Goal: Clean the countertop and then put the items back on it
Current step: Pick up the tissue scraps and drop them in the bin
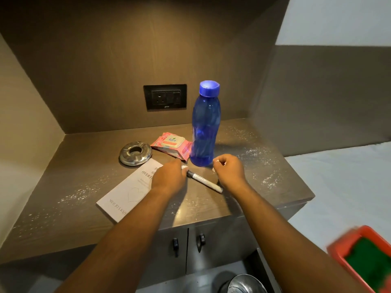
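Everywhere white gritty specks across the smooth brown wood-grain countertop.

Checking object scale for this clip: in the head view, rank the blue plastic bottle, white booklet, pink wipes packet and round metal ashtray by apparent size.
1. White booklet, nearer the camera and partly under the left hand
2. Blue plastic bottle
3. Pink wipes packet and round metal ashtray: too alike to rank

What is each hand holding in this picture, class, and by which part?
Both hands are closed around small white bits, too small to identify. The left hand is at the dark capped end of the marker, though a grip cannot be confirmed. The right hand holds nothing else.
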